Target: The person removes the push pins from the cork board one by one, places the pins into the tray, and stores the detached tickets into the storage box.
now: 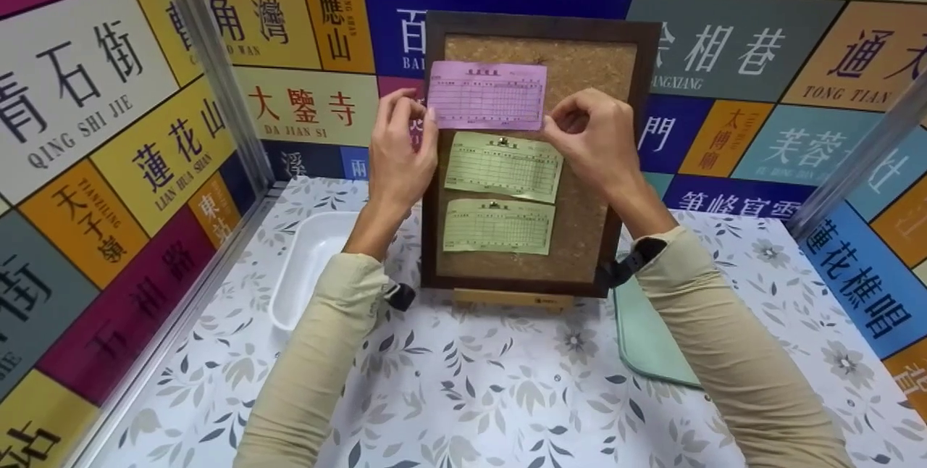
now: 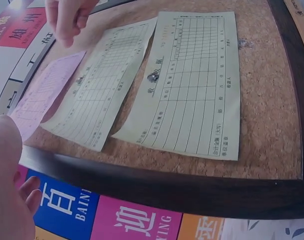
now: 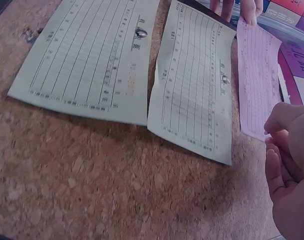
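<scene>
A pink receipt slip (image 1: 487, 97) is held up in front of the upper part of a framed cork board (image 1: 590, 164). My left hand (image 1: 403, 149) pinches its left edge, thumb on the printed face. At the lower right corner, my right hand (image 1: 600, 138) pinches the slip between thumb and fingertip, the other fingers curled, as the right wrist view also shows. Below it, two green receipt slips, the upper (image 1: 503, 171) and the lower (image 1: 496, 229), hang one under the other, each with a small shiny pin (image 3: 141, 33) at its top middle.
The board leans on a small wooden stand (image 1: 510, 299) on a leaf-patterned tablecloth (image 1: 463, 395). A white tray (image 1: 290, 272) lies left, partly behind my left forearm. A pale green mat (image 1: 652, 337) lies under my right forearm. Lettered panels (image 1: 304, 106) rise behind and at both sides.
</scene>
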The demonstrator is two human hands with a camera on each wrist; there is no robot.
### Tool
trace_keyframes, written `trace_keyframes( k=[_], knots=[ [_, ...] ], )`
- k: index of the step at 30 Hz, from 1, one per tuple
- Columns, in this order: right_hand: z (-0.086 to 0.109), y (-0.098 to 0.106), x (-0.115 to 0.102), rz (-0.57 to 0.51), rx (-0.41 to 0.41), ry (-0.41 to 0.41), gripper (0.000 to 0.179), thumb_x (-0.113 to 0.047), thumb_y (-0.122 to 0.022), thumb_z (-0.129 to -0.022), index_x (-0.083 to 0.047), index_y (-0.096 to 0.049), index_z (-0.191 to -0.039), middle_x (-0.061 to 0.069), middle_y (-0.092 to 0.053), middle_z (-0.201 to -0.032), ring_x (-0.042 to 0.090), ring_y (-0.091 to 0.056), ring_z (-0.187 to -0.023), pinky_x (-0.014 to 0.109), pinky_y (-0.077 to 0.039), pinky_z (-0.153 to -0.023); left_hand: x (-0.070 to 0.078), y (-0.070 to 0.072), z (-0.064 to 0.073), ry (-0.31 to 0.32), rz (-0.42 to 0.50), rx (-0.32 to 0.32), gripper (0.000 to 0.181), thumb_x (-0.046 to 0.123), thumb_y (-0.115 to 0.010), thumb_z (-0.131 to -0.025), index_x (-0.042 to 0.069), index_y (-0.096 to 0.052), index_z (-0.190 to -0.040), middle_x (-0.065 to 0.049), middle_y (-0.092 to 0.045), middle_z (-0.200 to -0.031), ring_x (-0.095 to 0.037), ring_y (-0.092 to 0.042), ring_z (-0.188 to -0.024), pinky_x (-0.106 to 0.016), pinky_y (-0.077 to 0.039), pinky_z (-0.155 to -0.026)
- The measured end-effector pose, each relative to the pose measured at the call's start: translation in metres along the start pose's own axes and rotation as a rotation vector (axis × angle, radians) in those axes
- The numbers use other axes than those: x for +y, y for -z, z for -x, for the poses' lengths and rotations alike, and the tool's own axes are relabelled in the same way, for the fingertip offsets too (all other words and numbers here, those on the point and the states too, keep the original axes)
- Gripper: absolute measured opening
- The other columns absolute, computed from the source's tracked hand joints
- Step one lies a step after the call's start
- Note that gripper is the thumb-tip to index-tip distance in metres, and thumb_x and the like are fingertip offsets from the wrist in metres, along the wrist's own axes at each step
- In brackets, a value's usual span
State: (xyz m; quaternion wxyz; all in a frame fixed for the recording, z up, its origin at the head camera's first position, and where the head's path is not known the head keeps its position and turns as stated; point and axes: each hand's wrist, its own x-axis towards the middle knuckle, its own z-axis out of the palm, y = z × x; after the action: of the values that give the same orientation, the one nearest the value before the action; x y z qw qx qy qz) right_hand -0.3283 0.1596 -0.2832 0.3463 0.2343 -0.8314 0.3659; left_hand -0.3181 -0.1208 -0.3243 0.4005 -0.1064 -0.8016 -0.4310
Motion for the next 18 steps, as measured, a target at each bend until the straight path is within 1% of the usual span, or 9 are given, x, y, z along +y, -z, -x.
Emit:
trace_keyframes(
  k=[4, 8, 12, 15, 18],
  knots=[
    [0.007, 0.007, 0.004, 0.020, 0.017, 0.016, 0.011, -0.012, -0.080, -0.092, -0.002, -0.078, -0.088, 0.008, -0.073, -0.086, 0.014, -0.066, -0.074, 0.014, -0.049, -0.068, -0.004, 0.008, 0.000, 0.000, 0.011, 0.022, 0.021, 0.026, -0.061, -0.110, 0.007, -0.068, -0.105, -0.010, -0.061, -0.146, -0.022, -0.065, -0.126, -0.030, -0.053, -0.108],
    [0.014, 0.011, 0.010, 0.024, 0.043, 0.022, 0.010, -0.010, -0.081, -0.090, -0.001, -0.078, -0.086, 0.010, -0.074, -0.084, 0.016, -0.065, -0.073, 0.014, -0.048, -0.067, -0.007, 0.017, 0.000, -0.008, 0.026, 0.046, 0.020, 0.024, -0.062, -0.110, 0.007, -0.068, -0.102, -0.012, -0.062, -0.144, -0.022, -0.064, -0.129, -0.028, -0.050, -0.111],
    [0.022, 0.015, 0.015, 0.018, 0.057, 0.013, 0.009, -0.010, -0.082, -0.090, -0.002, -0.078, -0.086, 0.010, -0.074, -0.083, 0.016, -0.066, -0.071, 0.013, -0.048, -0.066, -0.009, 0.023, 0.004, -0.021, 0.045, 0.061, 0.020, 0.024, -0.062, -0.109, 0.007, -0.068, -0.101, -0.012, -0.063, -0.143, -0.022, -0.064, -0.128, -0.032, -0.051, -0.111],
    [0.029, 0.018, 0.018, 0.015, 0.070, 0.003, 0.010, -0.011, -0.082, -0.090, -0.003, -0.079, -0.087, 0.009, -0.075, -0.084, 0.016, -0.066, -0.072, 0.013, -0.048, -0.067, -0.011, 0.027, 0.007, -0.024, 0.049, 0.060, 0.020, 0.025, -0.063, -0.110, 0.008, -0.068, -0.101, -0.011, -0.064, -0.141, -0.021, -0.065, -0.126, -0.033, -0.051, -0.111],
    [0.035, 0.022, 0.019, 0.006, 0.088, 0.001, 0.010, -0.012, -0.083, -0.091, -0.004, -0.080, -0.088, 0.009, -0.076, -0.084, 0.015, -0.065, -0.072, 0.014, -0.047, -0.067, -0.013, 0.031, 0.009, -0.024, 0.056, 0.063, 0.021, 0.025, -0.063, -0.109, 0.007, -0.068, -0.100, -0.011, -0.064, -0.141, -0.019, -0.065, -0.123, -0.032, -0.053, -0.104]
  ],
)
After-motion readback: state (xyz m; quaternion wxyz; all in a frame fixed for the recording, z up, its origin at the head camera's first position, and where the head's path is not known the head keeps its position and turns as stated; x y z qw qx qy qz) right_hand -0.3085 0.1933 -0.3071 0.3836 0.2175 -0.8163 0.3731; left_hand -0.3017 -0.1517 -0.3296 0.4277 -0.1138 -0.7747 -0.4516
